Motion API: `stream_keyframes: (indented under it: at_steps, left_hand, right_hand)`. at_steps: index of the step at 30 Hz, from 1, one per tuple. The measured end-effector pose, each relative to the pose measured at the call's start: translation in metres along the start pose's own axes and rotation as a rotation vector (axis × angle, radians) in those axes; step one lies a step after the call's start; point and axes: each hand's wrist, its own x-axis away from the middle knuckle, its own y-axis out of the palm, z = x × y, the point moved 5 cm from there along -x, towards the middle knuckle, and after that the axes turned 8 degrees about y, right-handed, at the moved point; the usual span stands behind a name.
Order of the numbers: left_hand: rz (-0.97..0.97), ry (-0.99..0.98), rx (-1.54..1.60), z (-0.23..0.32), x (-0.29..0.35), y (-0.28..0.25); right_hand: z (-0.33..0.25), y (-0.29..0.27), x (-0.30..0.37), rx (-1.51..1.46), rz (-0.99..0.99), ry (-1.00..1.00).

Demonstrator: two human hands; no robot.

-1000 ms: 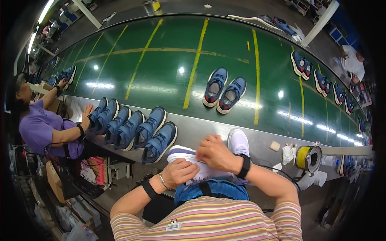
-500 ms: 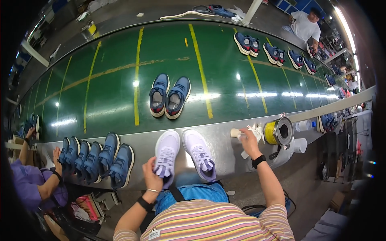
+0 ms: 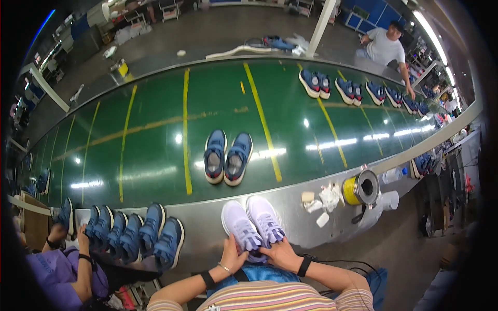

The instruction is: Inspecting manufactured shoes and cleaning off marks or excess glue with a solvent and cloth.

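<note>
A pair of lilac sneakers stands side by side on the metal ledge in front of me, toes pointing away: a left sneaker (image 3: 235, 216) and a right sneaker (image 3: 262, 211). My left hand (image 3: 232, 257) is closed around the heel of the left one, thumb at its collar. At the other heel, my right hand (image 3: 283, 255) grips the right sneaker, thumb also near the opening. Beyond them, on the green conveyor belt (image 3: 150, 150), sits a pair of blue sneakers (image 3: 238, 158) with dark trim and white soles.
Several blue sneakers (image 3: 129, 237) line the ledge at left, beside a co-worker in a purple top (image 3: 67, 280). To the right lie a beige block (image 3: 307, 197), crumpled tissue (image 3: 330, 197) and a yellow-labelled can (image 3: 358, 187). Across the belt, another person (image 3: 386, 46) reaches toward more blue sneakers (image 3: 347, 90).
My right hand has left the beige block and now grips the right lilac sneaker. Both lilac sneakers are closer together. The blue pair appears lower in view as the view tilts up.
</note>
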Motion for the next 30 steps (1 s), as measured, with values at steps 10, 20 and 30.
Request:
stream_keyframes:
  at_steps: [10, 20, 30]
  left_hand:
    - [0.206, 0.345, -0.213, 0.049, -0.076, -0.133]
    - [-0.025, 0.315, -0.813, 0.030, -0.200, -0.099]
    - [0.035, 0.511, -0.763, 0.047, -0.145, -0.092]
  right_hand:
    - [0.080, -0.171, -0.071, -0.237, 0.040, 0.145]
    - [0.273, -0.210, -0.261, 0.263, 0.081, 0.615]
    - [0.144, -0.079, -0.135, -0.839, 0.346, 0.271]
